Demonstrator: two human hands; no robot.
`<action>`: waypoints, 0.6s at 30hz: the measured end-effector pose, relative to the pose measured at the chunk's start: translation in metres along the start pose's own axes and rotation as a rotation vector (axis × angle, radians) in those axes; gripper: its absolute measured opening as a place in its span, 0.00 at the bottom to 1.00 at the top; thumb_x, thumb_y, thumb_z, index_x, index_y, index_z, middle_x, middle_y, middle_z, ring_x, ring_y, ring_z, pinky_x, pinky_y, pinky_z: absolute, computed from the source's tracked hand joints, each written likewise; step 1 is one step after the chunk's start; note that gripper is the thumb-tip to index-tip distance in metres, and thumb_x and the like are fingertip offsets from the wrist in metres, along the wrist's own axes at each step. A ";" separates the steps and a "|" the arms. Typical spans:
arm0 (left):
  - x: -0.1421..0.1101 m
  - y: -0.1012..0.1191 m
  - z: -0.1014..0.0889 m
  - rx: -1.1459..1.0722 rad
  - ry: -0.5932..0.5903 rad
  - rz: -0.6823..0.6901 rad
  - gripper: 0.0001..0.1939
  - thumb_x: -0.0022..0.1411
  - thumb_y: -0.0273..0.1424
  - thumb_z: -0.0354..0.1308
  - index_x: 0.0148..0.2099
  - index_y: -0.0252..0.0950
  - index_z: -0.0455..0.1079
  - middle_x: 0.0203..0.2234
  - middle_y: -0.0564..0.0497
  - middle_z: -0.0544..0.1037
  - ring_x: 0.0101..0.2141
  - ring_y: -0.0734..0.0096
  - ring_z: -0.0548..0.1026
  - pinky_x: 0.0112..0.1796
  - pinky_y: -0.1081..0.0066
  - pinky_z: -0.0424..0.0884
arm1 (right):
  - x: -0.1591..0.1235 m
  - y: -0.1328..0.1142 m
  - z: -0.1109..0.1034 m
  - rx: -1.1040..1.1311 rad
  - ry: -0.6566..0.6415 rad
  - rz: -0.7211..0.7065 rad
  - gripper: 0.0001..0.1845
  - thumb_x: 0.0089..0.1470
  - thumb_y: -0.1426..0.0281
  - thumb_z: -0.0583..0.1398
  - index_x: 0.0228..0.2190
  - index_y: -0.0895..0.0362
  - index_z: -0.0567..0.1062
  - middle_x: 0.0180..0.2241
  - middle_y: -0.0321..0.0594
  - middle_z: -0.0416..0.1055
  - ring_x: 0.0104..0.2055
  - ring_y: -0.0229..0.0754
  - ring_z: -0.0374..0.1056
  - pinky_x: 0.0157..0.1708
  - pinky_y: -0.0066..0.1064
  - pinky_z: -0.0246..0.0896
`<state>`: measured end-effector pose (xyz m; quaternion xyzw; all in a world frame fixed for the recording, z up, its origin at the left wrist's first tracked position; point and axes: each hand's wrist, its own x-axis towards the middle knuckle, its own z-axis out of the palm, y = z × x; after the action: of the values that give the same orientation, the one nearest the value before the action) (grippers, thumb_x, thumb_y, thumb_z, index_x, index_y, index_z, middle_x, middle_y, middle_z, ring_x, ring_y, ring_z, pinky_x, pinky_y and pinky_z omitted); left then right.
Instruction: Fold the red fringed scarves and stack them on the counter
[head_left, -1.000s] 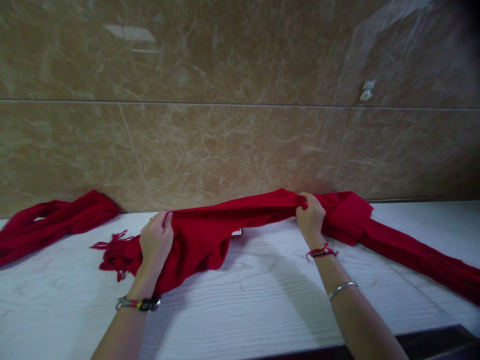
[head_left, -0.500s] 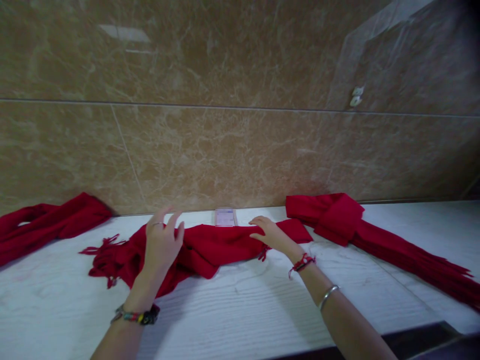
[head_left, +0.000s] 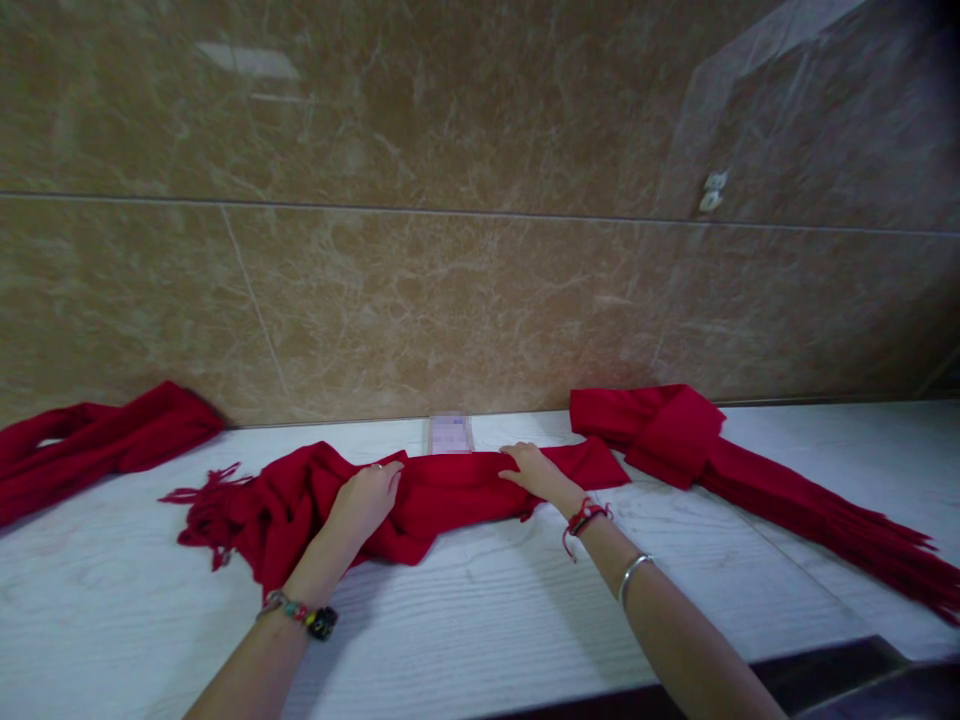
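A red scarf [head_left: 450, 505] with fringed ends lies stretched sideways in front of me, bunched up at its left and flatter toward the right. My left hand [head_left: 367, 503] is closed on the scarf's upper edge left of the middle, fingers bent and pinching the cloth. Farther right, my right hand [head_left: 536, 470] holds the scarf, its thumb and fingers on the cloth near the upper edge. The scarf's right end sticks out beyond this hand. What lies beneath my palms is hidden.
Another red scarf [head_left: 675, 435], folded over with a long fringe, lies at the right. A third red scarf [head_left: 112, 440] is at the left. A small clear-cased card [head_left: 450, 433] rests by the tiled wall [head_left: 450, 300]. A dark edge [head_left: 825, 675] borders the white table [head_left: 465, 640].
My left hand has come down and right, closing on the scarf. My right hand has settled onto the cloth almost in place. The bunched cloth near my left hand has shifted slightly.
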<state>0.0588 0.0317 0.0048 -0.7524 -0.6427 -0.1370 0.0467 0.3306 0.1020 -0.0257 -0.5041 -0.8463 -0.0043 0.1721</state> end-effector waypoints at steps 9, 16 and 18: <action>-0.001 0.012 0.004 -0.079 0.238 0.266 0.26 0.56 0.31 0.52 0.58 0.37 0.55 0.57 0.41 0.58 0.56 0.59 0.56 0.52 0.55 0.56 | -0.006 -0.031 -0.029 0.098 0.248 -0.210 0.03 0.49 0.70 0.59 0.28 0.57 0.72 0.29 0.40 0.69 0.37 0.42 0.62 0.39 0.35 0.57; -0.003 0.032 0.001 -0.491 0.153 0.364 0.12 0.59 0.31 0.47 0.40 0.37 0.69 0.37 0.48 0.76 0.39 0.68 0.72 0.45 0.65 0.66 | -0.019 -0.074 -0.038 0.345 0.261 -0.401 0.08 0.54 0.73 0.53 0.33 0.56 0.72 0.32 0.38 0.69 0.35 0.36 0.64 0.37 0.28 0.60; -0.002 0.028 -0.003 -0.577 0.238 0.291 0.12 0.58 0.30 0.45 0.35 0.36 0.70 0.32 0.48 0.77 0.35 0.69 0.73 0.39 0.68 0.68 | -0.018 -0.069 -0.037 0.311 0.230 -0.349 0.07 0.53 0.73 0.54 0.33 0.56 0.72 0.33 0.39 0.70 0.36 0.37 0.65 0.37 0.27 0.60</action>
<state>0.0852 0.0242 0.0095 -0.7972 -0.4532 -0.3920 -0.0743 0.2899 0.0459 0.0150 -0.3142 -0.8857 0.0390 0.3395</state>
